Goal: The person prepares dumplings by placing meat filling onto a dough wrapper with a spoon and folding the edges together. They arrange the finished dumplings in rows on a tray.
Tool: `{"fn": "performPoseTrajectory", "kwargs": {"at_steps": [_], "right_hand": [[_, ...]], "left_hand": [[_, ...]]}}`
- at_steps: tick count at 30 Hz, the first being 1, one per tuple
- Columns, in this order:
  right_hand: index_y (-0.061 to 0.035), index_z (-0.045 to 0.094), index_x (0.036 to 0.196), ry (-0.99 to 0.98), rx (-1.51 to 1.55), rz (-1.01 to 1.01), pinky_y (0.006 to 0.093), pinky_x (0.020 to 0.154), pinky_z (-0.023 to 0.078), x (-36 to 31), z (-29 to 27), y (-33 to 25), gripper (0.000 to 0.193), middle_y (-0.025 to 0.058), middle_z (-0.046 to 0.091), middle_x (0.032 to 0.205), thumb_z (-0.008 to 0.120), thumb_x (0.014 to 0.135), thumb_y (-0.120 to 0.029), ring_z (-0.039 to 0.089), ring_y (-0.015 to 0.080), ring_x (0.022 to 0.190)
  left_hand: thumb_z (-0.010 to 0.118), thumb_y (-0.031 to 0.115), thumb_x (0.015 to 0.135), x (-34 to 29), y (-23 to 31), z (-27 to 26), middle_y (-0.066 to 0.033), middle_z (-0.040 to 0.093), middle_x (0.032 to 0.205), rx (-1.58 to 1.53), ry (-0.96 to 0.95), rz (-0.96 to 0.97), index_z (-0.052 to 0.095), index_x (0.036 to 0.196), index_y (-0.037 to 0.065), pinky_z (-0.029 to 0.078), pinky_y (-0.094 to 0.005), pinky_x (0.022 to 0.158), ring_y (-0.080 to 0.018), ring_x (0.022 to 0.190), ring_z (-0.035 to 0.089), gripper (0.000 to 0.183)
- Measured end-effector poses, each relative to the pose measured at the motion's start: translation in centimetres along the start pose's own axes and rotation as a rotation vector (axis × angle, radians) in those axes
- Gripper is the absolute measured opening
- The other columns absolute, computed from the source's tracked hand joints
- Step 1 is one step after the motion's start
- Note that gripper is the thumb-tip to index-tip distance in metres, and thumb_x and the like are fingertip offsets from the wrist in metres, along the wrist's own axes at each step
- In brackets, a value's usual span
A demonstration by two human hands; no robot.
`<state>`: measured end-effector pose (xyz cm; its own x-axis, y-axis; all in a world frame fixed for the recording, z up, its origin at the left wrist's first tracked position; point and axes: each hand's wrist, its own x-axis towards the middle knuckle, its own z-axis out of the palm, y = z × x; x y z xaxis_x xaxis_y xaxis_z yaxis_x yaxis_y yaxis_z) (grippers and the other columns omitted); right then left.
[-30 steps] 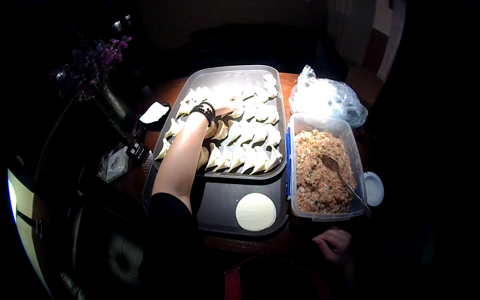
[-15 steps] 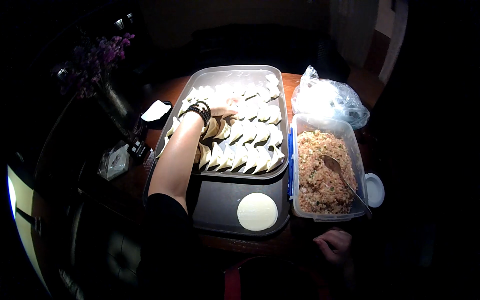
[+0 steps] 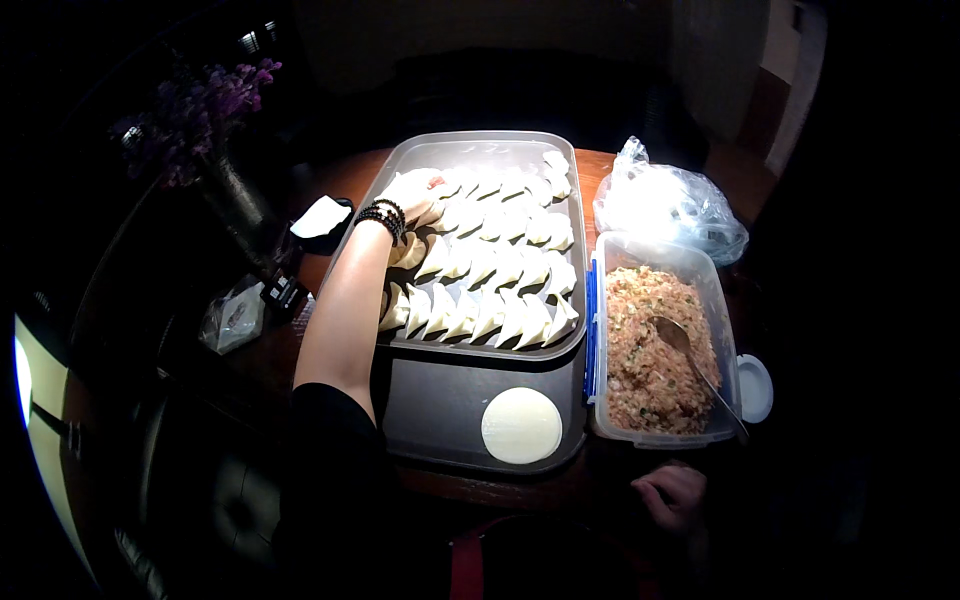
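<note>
My left hand (image 3: pixel 410 192), with dark beaded bracelets at the wrist, is over the far left part of a grey tray (image 3: pixel 490 141). It is down among rows of folded dumplings (image 3: pixel 483 265), at the left end of the far rows. Glare washes out its fingers, so their grip does not show. My right hand (image 3: pixel 672 495) rests curled near the table's front edge, below a clear plastic box (image 3: pixel 712 262), with nothing seen in it. Minced filling (image 3: pixel 650 370) fills much of the box, and a metal spoon (image 3: pixel 675 335) leans in it.
Round dough wrappers (image 3: pixel 521 425) lie on a second tray (image 3: pixel 420 400) under the first. A clear plastic bag (image 3: pixel 670 205) sits behind the box, a white round lid (image 3: pixel 755 388) at its right. A vase of purple flowers (image 3: pixel 215 110) stands at the left.
My left hand has moved leftward and slightly farther away, from mid-tray to the left end of the far rows. My right hand stays curled. The whole view has shifted slightly.
</note>
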<state>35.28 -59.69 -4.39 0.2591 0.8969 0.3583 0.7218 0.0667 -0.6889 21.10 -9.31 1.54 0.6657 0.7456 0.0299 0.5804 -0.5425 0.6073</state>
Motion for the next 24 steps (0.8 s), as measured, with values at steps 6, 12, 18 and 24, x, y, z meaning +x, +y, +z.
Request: {"fn": "performPoseTrajectory", "kwargs": {"at_steps": [6, 12, 18, 24], "right_hand": [[-0.0042, 0.065, 0.073, -0.007, -0.011, -0.041, 0.031, 0.053, 0.048, 0.1, 0.0, 0.0, 0.005, 0.0086, 0.065, 0.068, 0.067, 0.074, -0.008, 0.063, 0.0218, 0.06], [-0.0037, 0.064, 0.072, -0.011, -0.028, -0.017, 0.0321, 0.052, 0.047, 0.2, -0.1, -0.2, 0.005, 0.0093, 0.064, 0.067, 0.067, 0.074, -0.008, 0.062, 0.0219, 0.058], [-0.0034, 0.064, 0.072, -0.006, -0.009, -0.028, 0.0309, 0.052, 0.047, 0.3, 0.0, -0.2, 0.005, 0.0096, 0.064, 0.066, 0.067, 0.074, -0.007, 0.062, 0.0216, 0.057], [-0.0032, 0.065, 0.072, 0.005, -0.021, -0.046, 0.0298, 0.052, 0.048, 0.2, 0.1, 0.0, 0.004, 0.0093, 0.065, 0.067, 0.068, 0.073, -0.006, 0.063, 0.0207, 0.057]], "left_hand": [[0.066, 0.035, 0.073, -1.4, 0.0, -0.2, -0.0064, 0.064, 0.089, 0.558, 0.064, 0.015, 0.062, 0.095, 0.011, 0.044, -0.0303, 0.079, -0.0188, 0.087, 0.059, 0.032], [0.066, 0.033, 0.073, -2.8, 1.7, 0.5, -0.0068, 0.063, 0.093, 0.793, 0.076, 0.081, 0.062, 0.098, 0.012, 0.045, -0.033, 0.082, -0.021, 0.091, 0.058, 0.033], [0.06, 0.034, 0.077, -1.9, -0.6, -0.4, -0.0108, 0.064, 0.091, 0.329, 0.261, -0.034, 0.064, 0.095, 0.01, 0.046, -0.0325, 0.079, -0.0227, 0.087, 0.06, 0.03], [0.062, 0.043, 0.076, -1.4, -2.1, -1.0, -0.0121, 0.064, 0.085, 0.554, 0.149, -0.037, 0.063, 0.092, 0.008, 0.048, -0.0337, 0.071, -0.0236, 0.078, 0.061, 0.038]]}}
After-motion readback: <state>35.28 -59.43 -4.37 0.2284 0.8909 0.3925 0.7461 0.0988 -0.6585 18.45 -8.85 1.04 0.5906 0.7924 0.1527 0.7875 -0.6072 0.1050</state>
